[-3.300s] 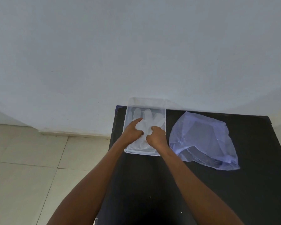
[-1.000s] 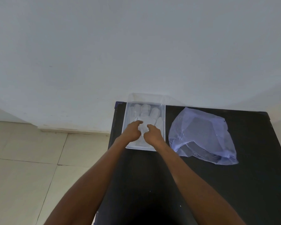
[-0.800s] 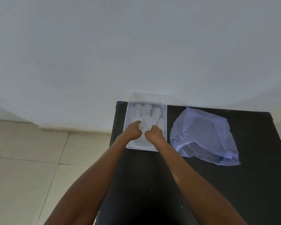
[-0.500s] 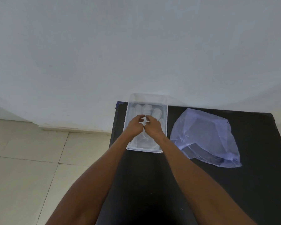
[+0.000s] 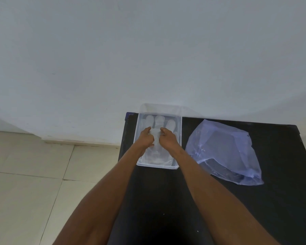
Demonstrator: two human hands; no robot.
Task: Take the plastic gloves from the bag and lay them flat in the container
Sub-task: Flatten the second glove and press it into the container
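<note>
A clear rectangular container (image 5: 140, 138) stands at the far left of the black table. Translucent plastic gloves (image 5: 159, 120) lie flat inside it, fingers pointing towards the wall. Both my hands rest in the container on the top glove. My left hand (image 5: 146, 138) and my right hand (image 5: 168, 139) sit side by side, fingers curled, pinching the glove's palm area between them. The pale blue plastic bag (image 5: 224, 149) lies crumpled to the right of the container, untouched.
The black table (image 5: 281, 200) stands against a plain white wall (image 5: 148, 50). Its left edge runs close beside the container, with beige floor tiles (image 5: 25, 191) below. My forearms cross the table's near part.
Over the last second my hands slid from the glove's cuff end up towards its fingers and came closer together. The bag has not moved.
</note>
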